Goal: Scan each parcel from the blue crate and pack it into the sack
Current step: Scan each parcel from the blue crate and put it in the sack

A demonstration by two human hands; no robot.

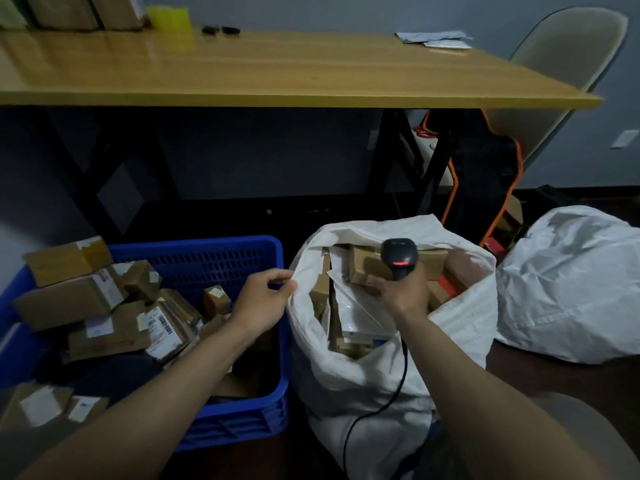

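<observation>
Standing against a grey wall, a wooden table on black crossed legs is filling the upper part of the head view, and a pale chair is standing at its right end. The floor under it is looking dark. At the table's far left corner some cardboard boxes and a yellow object are standing. Near the far edge two small black things are lying, and grey papers are lying at the far right corner.

On the floor there are one blue crate and two white sacks. The crate is holding a heap of brown parcels with white labels, piled mostly against its left side. They are overlapping too much for an exact count.

The open sack is standing just beside the crate's right wall and is holding brown boxes and flat white packets up to its rim. The second sack is lying apart on the right, its contents hidden.

The left hand is pinching the left rim of the open sack. The right hand is gripping the handle of one black scanner over the sack's mouth, its red light glowing and its cable hanging down the sack's front.
</observation>
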